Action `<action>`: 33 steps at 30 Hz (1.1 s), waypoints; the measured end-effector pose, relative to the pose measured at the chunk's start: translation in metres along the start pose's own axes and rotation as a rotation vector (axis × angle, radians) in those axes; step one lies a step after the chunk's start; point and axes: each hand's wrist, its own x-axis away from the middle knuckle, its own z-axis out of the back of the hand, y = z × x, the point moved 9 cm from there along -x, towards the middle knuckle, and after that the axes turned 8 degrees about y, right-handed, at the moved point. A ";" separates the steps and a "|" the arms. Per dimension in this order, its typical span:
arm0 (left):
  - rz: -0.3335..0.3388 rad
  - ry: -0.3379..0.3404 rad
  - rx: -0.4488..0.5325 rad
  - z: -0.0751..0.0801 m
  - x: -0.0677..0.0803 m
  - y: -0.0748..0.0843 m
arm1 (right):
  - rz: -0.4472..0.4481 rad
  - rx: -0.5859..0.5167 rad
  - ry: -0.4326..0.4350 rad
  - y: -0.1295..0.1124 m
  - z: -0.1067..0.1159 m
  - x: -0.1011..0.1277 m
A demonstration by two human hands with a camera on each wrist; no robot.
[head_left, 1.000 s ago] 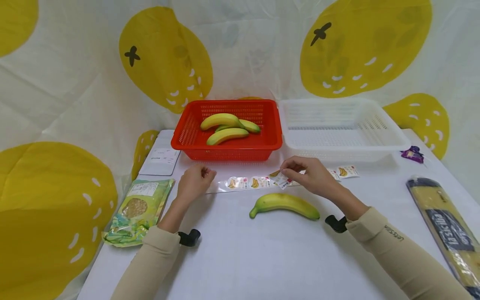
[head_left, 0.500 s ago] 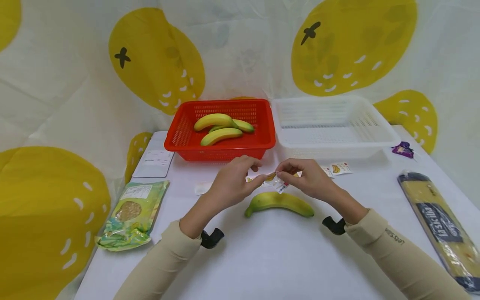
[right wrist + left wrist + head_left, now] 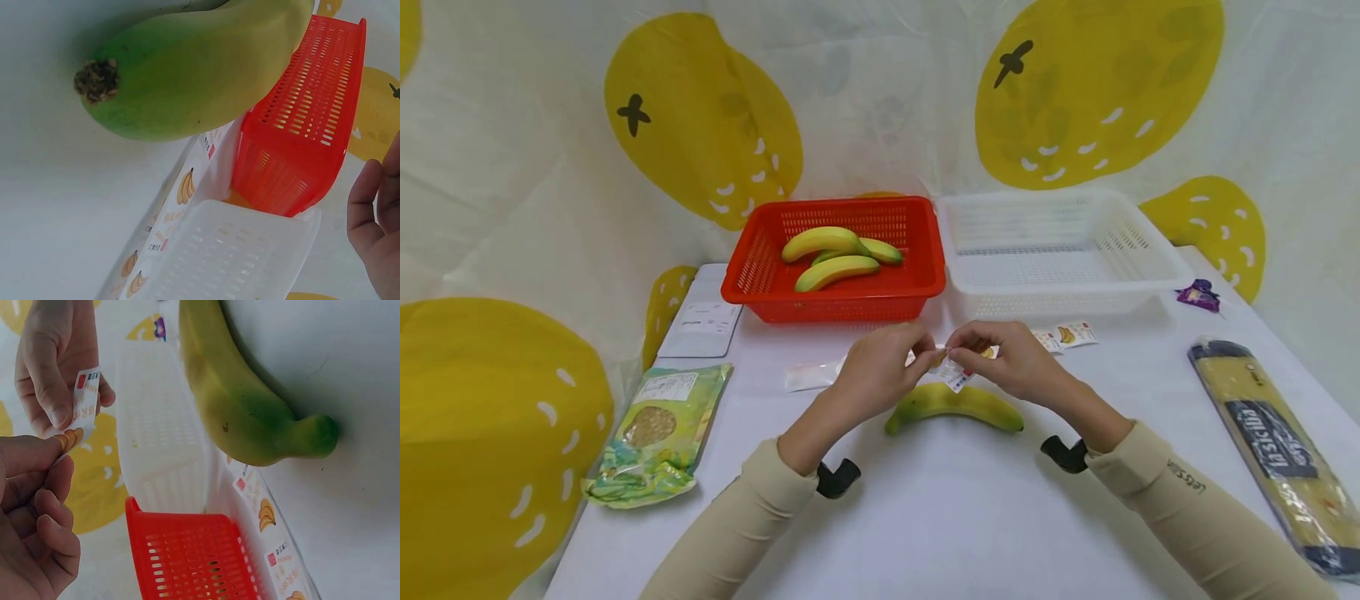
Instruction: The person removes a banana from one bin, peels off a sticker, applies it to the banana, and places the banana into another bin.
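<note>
The left hand (image 3: 880,375) has come over from the strip end and now pinches the banana sticker (image 3: 953,372) together with the right hand (image 3: 1011,360), both just above the banana (image 3: 955,405) on the table; the peeling seems underway.

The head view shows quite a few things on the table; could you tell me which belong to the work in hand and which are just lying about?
In hand:
left hand
right hand
sticker, pinched by both
sticker strip
loose banana
red basket of bananas
white basket

Lying about:
green snack bag
pasta packet
white card
purple wrapper
</note>
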 end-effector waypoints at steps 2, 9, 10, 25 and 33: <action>0.008 -0.001 0.015 0.000 0.001 -0.001 | -0.002 0.001 0.003 -0.001 0.000 0.000; 0.078 -0.007 0.176 0.003 0.003 -0.010 | 0.016 0.038 0.070 0.000 0.012 0.009; 0.098 -0.003 0.218 0.004 0.004 -0.012 | 0.012 0.041 0.083 0.002 0.015 0.011; 0.161 0.070 0.532 0.001 0.007 -0.015 | 0.030 -0.037 0.114 0.013 0.023 0.037; 0.189 0.050 0.582 -0.013 0.007 -0.016 | -0.033 -0.008 0.138 0.019 0.023 0.040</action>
